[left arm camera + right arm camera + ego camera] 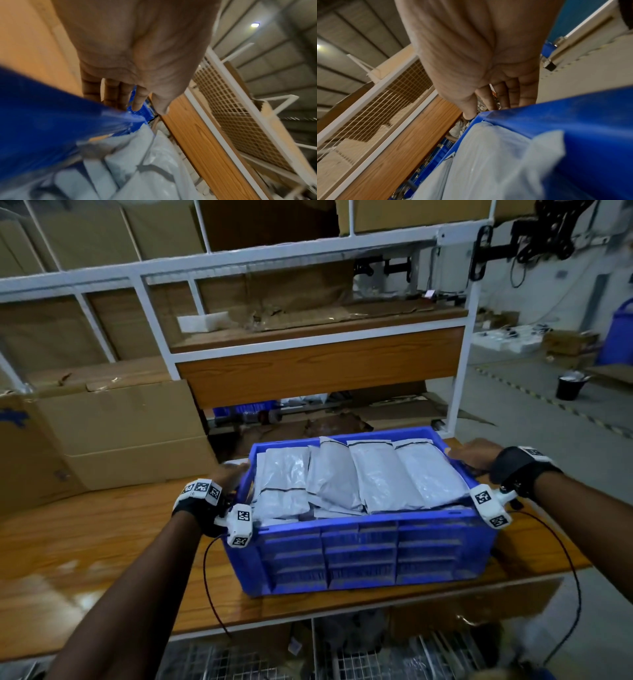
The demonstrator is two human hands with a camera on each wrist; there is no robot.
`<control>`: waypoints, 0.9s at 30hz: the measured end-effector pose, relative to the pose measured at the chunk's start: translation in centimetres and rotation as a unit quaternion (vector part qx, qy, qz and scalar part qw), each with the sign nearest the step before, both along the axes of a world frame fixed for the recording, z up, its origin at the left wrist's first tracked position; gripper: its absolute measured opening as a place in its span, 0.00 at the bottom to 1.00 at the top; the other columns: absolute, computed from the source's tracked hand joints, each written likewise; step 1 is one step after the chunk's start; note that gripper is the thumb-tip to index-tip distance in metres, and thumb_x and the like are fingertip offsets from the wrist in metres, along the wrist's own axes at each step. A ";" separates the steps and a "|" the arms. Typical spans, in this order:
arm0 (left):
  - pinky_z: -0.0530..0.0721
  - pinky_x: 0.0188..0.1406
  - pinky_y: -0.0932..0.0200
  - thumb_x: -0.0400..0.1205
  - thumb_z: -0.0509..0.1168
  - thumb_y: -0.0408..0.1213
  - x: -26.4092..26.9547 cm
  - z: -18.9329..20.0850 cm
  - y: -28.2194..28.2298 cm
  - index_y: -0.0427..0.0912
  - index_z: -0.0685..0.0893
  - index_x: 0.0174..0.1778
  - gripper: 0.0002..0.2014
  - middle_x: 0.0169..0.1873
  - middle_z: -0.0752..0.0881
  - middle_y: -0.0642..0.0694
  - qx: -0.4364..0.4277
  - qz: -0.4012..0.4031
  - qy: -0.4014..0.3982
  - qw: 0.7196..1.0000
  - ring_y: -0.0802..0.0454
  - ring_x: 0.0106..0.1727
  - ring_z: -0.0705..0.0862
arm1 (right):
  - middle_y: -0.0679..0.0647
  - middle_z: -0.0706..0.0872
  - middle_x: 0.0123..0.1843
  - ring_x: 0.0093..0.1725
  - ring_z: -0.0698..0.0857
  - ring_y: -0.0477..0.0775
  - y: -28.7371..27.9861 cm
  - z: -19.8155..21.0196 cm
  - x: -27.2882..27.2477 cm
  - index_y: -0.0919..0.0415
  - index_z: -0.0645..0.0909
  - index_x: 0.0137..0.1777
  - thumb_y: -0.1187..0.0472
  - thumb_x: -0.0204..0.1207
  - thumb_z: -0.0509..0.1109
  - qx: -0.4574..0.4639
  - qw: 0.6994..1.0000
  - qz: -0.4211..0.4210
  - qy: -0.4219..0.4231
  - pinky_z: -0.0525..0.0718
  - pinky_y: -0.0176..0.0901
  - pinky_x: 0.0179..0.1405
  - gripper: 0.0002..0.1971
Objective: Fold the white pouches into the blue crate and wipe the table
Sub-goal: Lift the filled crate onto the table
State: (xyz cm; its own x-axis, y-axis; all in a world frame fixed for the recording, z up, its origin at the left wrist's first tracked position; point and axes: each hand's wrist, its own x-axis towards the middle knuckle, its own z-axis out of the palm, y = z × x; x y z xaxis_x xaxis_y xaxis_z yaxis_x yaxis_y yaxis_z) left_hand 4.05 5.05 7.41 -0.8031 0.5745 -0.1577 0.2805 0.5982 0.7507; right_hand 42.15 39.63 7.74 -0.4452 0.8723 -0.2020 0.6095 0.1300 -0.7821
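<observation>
1. The blue crate (363, 553) is sat on the wooden counter (102, 542), near its front edge, and it's packed right up to the rim with white pouches (359, 477).
2. The left hand (226, 474) is placed at the crate's left wall and the right hand (474, 455) at its far right corner. In both wrist views the fingers (123, 97) look fairly straight, laid flat against the blue plastic, so the grip reads as released on both sides and not clenched round anything. The fingertips get hidden behind the rim though, so a slight hook under the lip can't be ruled out.
3. No cloth can be spotted anywhere, so the wiping part is judged not started; the crate probably gets shifted first.
4. What could go wrong: with flat palms only, the crate could slip or tip if it's lifted, and the top pouches, being slick plastic piled to the rim, could slide out.
5. The black cables (561, 546) from the wrist cameras trail over the counter and could get snagged under the crate if it's dragged.
</observation>
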 end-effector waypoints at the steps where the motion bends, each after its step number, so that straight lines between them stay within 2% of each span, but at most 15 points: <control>1: 0.84 0.47 0.47 0.88 0.59 0.54 0.0 0.4 -0.4 0.46 0.83 0.41 0.18 0.45 0.86 0.37 0.004 -0.014 0.024 1.000 0.41 0.48 0.83 | 0.61 0.80 0.38 0.35 0.78 0.58 0.0 -0.1 0.3 0.66 0.79 0.41 0.54 0.82 0.70 0.007 1.000 0.002 -0.002 0.79 0.44 0.36 0.15; 4: 0.77 0.46 0.53 0.86 0.60 0.56 1.1 1.2 -1.4 0.42 0.89 0.54 0.21 0.53 0.88 0.32 -0.012 -0.076 0.097 0.992 0.35 0.53 0.86 | 0.63 0.84 0.47 0.45 0.81 0.62 -1.1 -0.2 1.3 0.67 0.84 0.53 0.52 0.81 0.70 0.034 0.999 0.019 -0.005 0.81 0.51 0.48 0.15; 6: 0.80 0.49 0.51 0.84 0.62 0.59 2.4 1.1 -2.2 0.40 0.91 0.53 0.24 0.51 0.91 0.36 -0.017 -0.101 0.144 0.984 0.39 0.53 0.87 | 0.64 0.86 0.48 0.47 0.83 0.63 -2.4 -0.5 2.2 0.69 0.87 0.54 0.50 0.81 0.70 0.069 0.997 0.033 -0.030 0.81 0.51 0.50 0.19; 8: 0.83 0.53 0.51 0.80 0.65 0.64 3.8 0.2 -2.9 0.42 0.91 0.51 0.27 0.50 0.92 0.41 0.013 -0.099 0.188 0.977 0.43 0.53 0.88 | 0.66 0.88 0.54 0.54 0.85 0.64 -4.0 -0.8 3.2 0.66 0.88 0.53 0.45 0.80 0.68 0.131 0.986 0.056 -0.091 0.80 0.52 0.57 0.22; 9: 0.84 0.56 0.51 0.79 0.66 0.65 4.6 -0.4 -3.3 0.43 0.91 0.53 0.27 0.52 0.91 0.44 0.031 -0.099 0.200 0.974 0.46 0.55 0.88 | 0.67 0.88 0.57 0.57 0.84 0.65 -4.9 -1.1 3.7 0.67 0.88 0.54 0.43 0.80 0.67 0.173 0.976 0.067 -0.118 0.79 0.52 0.59 0.24; 11: 0.82 0.63 0.53 0.80 0.67 0.60 6.4 -2.0 -3.8 0.44 0.90 0.57 0.23 0.58 0.89 0.48 0.081 -0.141 0.230 0.959 0.50 0.61 0.86 | 0.67 0.85 0.64 0.64 0.82 0.65 -6.3 -2.2 4.7 0.67 0.85 0.61 0.47 0.82 0.67 0.215 0.966 0.054 -0.132 0.76 0.50 0.63 0.22; 13: 0.78 0.71 0.50 0.82 0.65 0.58 8.0 -4.0 -4.2 0.45 0.90 0.57 0.22 0.63 0.88 0.45 0.129 -0.210 0.290 0.925 0.51 0.69 0.82 | 0.64 0.85 0.67 0.67 0.82 0.64 -7.2 -3.4 5.5 0.61 0.84 0.65 0.46 0.82 0.65 0.251 0.959 0.028 -0.129 0.76 0.47 0.62 0.21; 15: 0.71 0.78 0.44 0.82 0.60 0.60 9.3 -5.7 -4.6 0.48 0.90 0.59 0.23 0.68 0.85 0.45 0.124 -0.244 0.373 0.886 0.50 0.75 0.78 | 0.65 0.84 0.68 0.69 0.81 0.66 -8.2 -4.2 6.0 0.61 0.83 0.68 0.50 0.82 0.66 0.267 0.957 -0.001 -0.110 0.75 0.49 0.65 0.21; 17: 0.66 0.79 0.42 0.84 0.58 0.59 10.4 -6.9 -4.8 0.49 0.89 0.61 0.23 0.70 0.83 0.46 0.120 -0.254 0.444 0.851 0.50 0.77 0.76 | 0.68 0.84 0.67 0.68 0.81 0.68 -9.0 -4.5 6.4 0.64 0.83 0.69 0.57 0.82 0.68 0.276 0.957 -0.037 -0.082 0.75 0.53 0.69 0.18; 19: 0.64 0.80 0.39 0.86 0.58 0.56 11.5 -7.9 -4.7 0.50 0.87 0.66 0.21 0.72 0.82 0.47 0.125 -0.264 0.491 0.821 0.51 0.78 0.75 | 0.69 0.86 0.63 0.65 0.83 0.69 -9.7 -4.7 6.8 0.65 0.85 0.66 0.58 0.81 0.69 0.276 0.958 -0.061 -0.055 0.77 0.55 0.68 0.17; 21: 0.63 0.81 0.39 0.88 0.59 0.48 12.3 -8.7 -4.5 0.48 0.82 0.73 0.19 0.75 0.79 0.45 0.126 -0.266 0.520 0.802 0.50 0.80 0.72 | 0.69 0.87 0.61 0.64 0.84 0.69 -10.0 -4.7 7.0 0.65 0.85 0.65 0.58 0.80 0.70 0.262 0.961 -0.079 -0.028 0.77 0.55 0.69 0.17; 24: 0.55 0.83 0.34 0.84 0.57 0.39 13.2 -9.5 -4.4 0.47 0.74 0.80 0.25 0.82 0.69 0.42 0.090 -0.238 0.534 0.806 0.45 0.85 0.61 | 0.69 0.89 0.56 0.59 0.86 0.69 -10.6 -4.9 7.9 0.64 0.87 0.63 0.57 0.78 0.71 0.255 0.963 -0.092 -0.003 0.79 0.53 0.67 0.17; 27: 0.43 0.83 0.30 0.83 0.51 0.41 13.8 -9.7 -3.8 0.50 0.60 0.86 0.32 0.87 0.55 0.41 0.026 -0.185 0.500 0.846 0.41 0.88 0.47 | 0.66 0.91 0.46 0.51 0.89 0.65 -12.2 -5.2 9.8 0.65 0.90 0.54 0.50 0.74 0.70 0.300 0.951 -0.072 0.021 0.82 0.50 0.58 0.19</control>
State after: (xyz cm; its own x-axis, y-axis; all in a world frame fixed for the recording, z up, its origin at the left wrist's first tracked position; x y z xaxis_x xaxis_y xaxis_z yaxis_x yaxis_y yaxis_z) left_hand 17.81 1.25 -2.34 -0.2842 0.8005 0.5277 0.9513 0.3041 0.0512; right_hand 52.00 27.42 2.55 -0.3096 0.8776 0.3659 0.6241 0.4779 -0.6181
